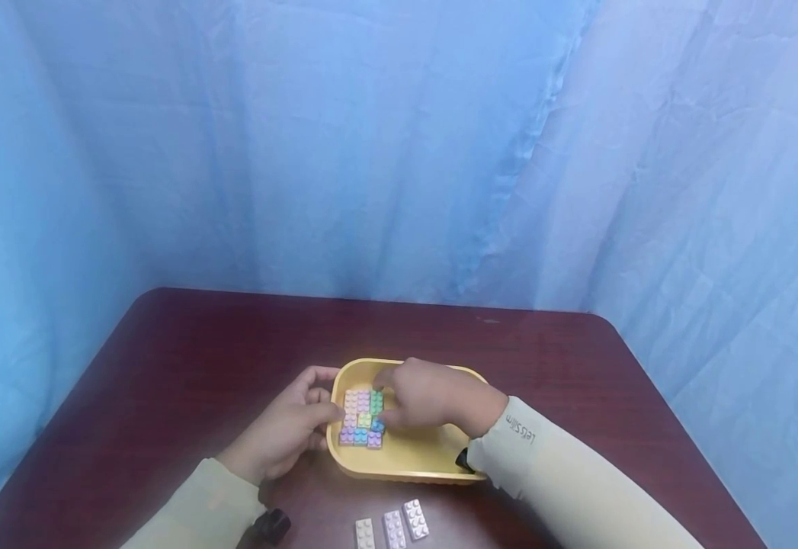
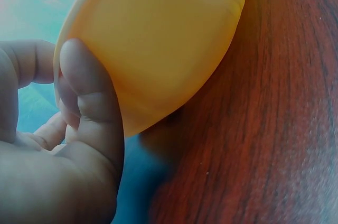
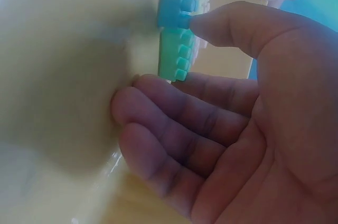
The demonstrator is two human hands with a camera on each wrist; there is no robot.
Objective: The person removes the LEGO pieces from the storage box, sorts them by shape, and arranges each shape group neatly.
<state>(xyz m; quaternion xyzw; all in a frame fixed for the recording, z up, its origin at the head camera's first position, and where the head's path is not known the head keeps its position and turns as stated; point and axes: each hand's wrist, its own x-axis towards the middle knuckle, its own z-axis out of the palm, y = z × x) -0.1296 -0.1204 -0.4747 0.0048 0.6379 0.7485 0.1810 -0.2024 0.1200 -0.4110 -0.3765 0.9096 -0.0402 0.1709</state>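
Blue curtains (image 1: 344,152) hang behind the dark red bench (image 1: 234,335). The left hand (image 1: 287,431) pinches the yellow tray (image 1: 415,457) at its left end, while the right hand (image 1: 433,393), fingers loosely extended inside the tray, touches the blue brick (image 3: 171,10) with its thumb, beside the green brick (image 3: 170,52). Other pastel bricks (image 1: 351,404) fill the tray's left part; three pale bricks (image 1: 395,530) lie before it.

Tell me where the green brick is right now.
In the head view, the green brick sits inside the yellow tray, at the upper right of the packed bricks, just above the blue brick by the right hand.
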